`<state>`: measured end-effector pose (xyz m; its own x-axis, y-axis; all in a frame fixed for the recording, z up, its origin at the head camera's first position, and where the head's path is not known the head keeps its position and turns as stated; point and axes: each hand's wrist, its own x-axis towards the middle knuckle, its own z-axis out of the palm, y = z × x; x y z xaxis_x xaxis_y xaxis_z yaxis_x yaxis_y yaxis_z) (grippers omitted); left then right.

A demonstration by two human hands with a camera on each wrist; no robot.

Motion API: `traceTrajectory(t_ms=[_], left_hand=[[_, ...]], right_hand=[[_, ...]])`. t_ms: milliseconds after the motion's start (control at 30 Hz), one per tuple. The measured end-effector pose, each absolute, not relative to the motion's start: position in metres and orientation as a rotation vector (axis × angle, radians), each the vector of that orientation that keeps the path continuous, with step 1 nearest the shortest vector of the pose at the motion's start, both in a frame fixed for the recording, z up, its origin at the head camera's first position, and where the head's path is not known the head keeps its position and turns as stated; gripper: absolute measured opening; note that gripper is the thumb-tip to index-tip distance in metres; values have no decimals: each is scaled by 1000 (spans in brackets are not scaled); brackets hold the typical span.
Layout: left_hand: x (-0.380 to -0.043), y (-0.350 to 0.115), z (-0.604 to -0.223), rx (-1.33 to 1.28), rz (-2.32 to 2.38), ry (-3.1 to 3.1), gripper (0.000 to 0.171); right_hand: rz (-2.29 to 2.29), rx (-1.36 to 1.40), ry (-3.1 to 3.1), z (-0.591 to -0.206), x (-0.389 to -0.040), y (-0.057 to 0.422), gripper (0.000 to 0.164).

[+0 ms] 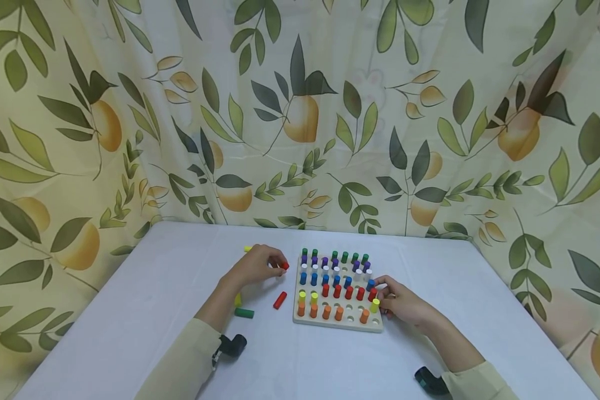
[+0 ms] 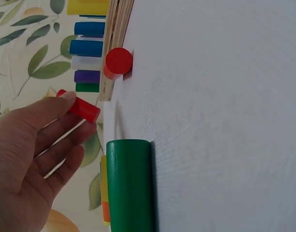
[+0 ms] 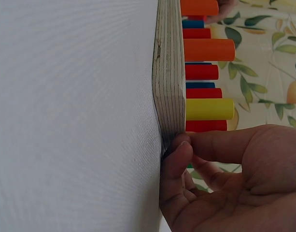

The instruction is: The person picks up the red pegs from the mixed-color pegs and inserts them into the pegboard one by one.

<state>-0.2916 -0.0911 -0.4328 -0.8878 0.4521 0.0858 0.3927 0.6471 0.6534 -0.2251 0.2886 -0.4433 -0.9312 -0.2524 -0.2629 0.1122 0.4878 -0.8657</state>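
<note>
My left hand (image 1: 257,264) pinches a red peg (image 2: 87,110) between thumb and fingers, raised just left of the wooden pegboard (image 1: 337,325). Rows of green, purple, white, blue, red, yellow and orange pegs stand upright in the board, with some bare holes between them. At the board's right edge, my right hand (image 1: 402,303) grips the side near the front corner, thumb and fingers curled against it. Close to that hand stands a yellow peg (image 3: 209,109). A loose red peg (image 1: 280,300) lies on the table between the left forearm and the board.
A green peg (image 1: 244,313) lies on the white-covered table (image 1: 330,366) beside the left forearm. One yellow peg (image 1: 237,300) is partly hidden by that forearm, and another yellow piece (image 1: 247,249) shows behind the left hand. Patterned curtains (image 1: 300,183) hang behind the table.
</note>
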Motion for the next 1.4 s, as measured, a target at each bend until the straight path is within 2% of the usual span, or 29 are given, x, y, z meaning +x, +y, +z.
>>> traceTrajectory(t_ms=[467, 1400], left_hand=[[-289, -89, -428, 819, 1078, 2725, 13], [-285, -85, -427, 873, 1070, 2711, 14]], right_hand=[[-1417, -92, 2391, -444, -225, 287, 40], [-1424, -108, 2378, -443, -225, 288, 41]])
